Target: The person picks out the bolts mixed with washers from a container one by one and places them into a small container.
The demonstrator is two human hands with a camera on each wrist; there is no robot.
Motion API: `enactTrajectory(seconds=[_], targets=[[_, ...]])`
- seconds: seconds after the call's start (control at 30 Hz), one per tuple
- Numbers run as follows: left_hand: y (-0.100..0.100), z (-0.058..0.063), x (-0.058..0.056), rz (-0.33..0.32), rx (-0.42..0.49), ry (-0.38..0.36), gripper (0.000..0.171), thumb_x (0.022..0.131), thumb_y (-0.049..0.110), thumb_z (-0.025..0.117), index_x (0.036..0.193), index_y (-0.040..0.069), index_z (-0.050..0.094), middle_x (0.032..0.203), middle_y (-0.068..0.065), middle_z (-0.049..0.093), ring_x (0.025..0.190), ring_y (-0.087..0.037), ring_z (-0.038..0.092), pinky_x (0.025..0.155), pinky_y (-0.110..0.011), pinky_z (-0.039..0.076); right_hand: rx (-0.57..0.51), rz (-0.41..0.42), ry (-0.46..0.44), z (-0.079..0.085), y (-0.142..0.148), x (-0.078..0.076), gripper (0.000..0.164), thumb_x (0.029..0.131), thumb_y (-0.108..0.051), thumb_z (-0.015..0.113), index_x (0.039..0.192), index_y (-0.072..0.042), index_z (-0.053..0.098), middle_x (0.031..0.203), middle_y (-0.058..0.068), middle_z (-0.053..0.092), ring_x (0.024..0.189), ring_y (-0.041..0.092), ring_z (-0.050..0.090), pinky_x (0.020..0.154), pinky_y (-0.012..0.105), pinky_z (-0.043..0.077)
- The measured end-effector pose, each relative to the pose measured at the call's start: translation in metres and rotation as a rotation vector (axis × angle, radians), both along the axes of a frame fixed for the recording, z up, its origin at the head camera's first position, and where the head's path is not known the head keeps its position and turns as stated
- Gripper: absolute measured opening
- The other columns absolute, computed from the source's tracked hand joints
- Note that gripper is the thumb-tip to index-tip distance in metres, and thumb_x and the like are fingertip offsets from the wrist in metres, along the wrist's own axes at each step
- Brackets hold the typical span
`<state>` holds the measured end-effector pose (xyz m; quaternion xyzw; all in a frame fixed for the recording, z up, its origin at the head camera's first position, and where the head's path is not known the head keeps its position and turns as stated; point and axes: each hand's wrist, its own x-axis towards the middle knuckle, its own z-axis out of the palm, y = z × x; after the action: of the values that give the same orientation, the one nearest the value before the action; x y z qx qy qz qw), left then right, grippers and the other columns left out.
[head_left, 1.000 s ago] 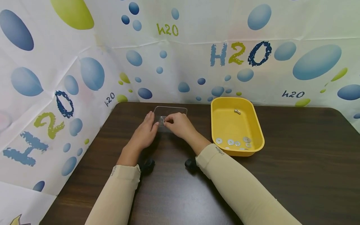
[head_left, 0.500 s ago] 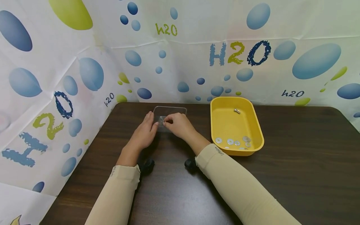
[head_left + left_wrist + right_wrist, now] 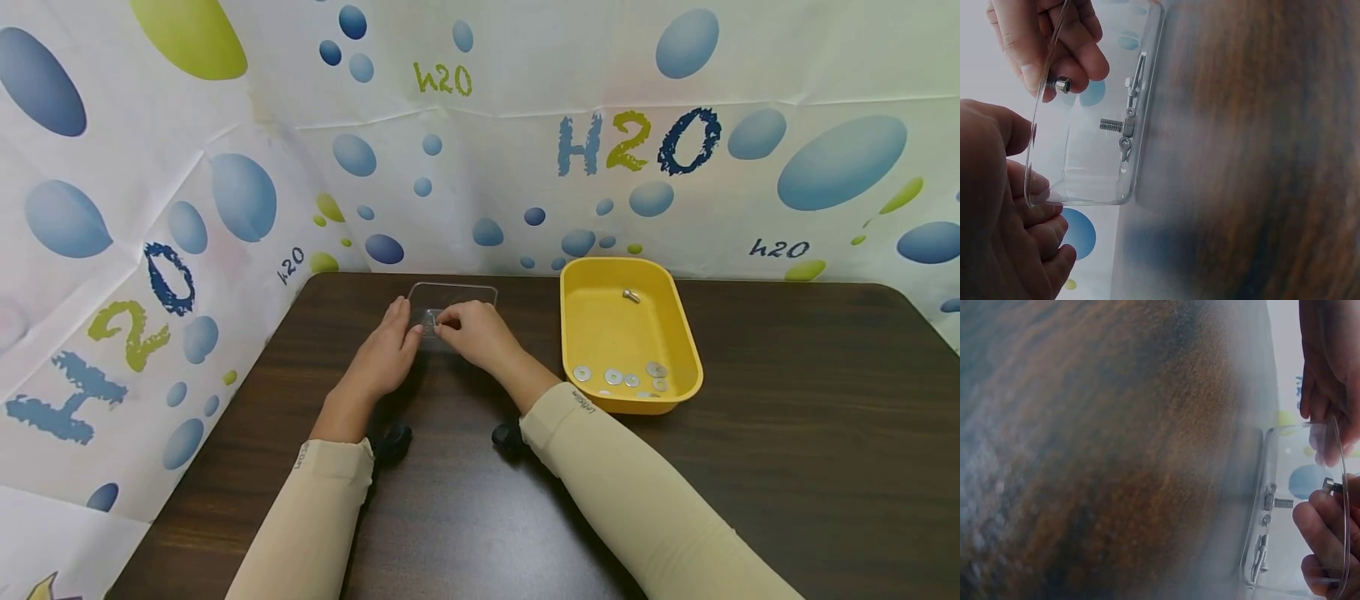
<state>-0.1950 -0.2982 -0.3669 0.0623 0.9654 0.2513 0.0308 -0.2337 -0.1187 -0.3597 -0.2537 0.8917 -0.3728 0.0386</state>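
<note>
My left hand [image 3: 380, 354] lies along the left side of a clear plastic box [image 3: 453, 286], fingers nearly straight and touching its wall, thumb at the near rim. With thumb and fingertips my right hand [image 3: 476, 331] pinches a small metal bolt [image 3: 1062, 84] inside the box, its head pointing down. Below, a second bolt [image 3: 1112, 125] stands on its head, threads up, on the box floor. Several other small metal pieces [image 3: 1130, 87] lie beside it. The right fingers partly hide the held bolt's threads.
Right of the box stands a yellow tray [image 3: 690, 350] with one bolt [image 3: 631, 296] and several flat washers [image 3: 613, 377] in it. The dark wooden table [image 3: 810, 417] meets a printed white sheet [image 3: 510, 167] at its back and left.
Both hands stay in place at the clear box, and the right hand keeps its pinch. The head view has shifted very slightly.
</note>
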Motion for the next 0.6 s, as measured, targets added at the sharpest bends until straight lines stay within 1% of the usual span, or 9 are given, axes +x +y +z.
enactTrajectory(seconds=[0.6], targets=[[0.0008,0.0001,-0.0003,0.001,0.002,0.000,0.063,0.108,0.033,0.031,0.156,-0.002,0.009,0.166,-0.016,0.003,0.153,-0.028,0.005,0.122,-0.051,0.013,0.005,-0.006,0.001,0.0007,0.0000,0.0008,0.025,0.097,-0.023,0.063,0.115,-0.008,0.074,0.112,0.005,0.073,0.098,0.018,0.067,0.086,0.032,0.056]])
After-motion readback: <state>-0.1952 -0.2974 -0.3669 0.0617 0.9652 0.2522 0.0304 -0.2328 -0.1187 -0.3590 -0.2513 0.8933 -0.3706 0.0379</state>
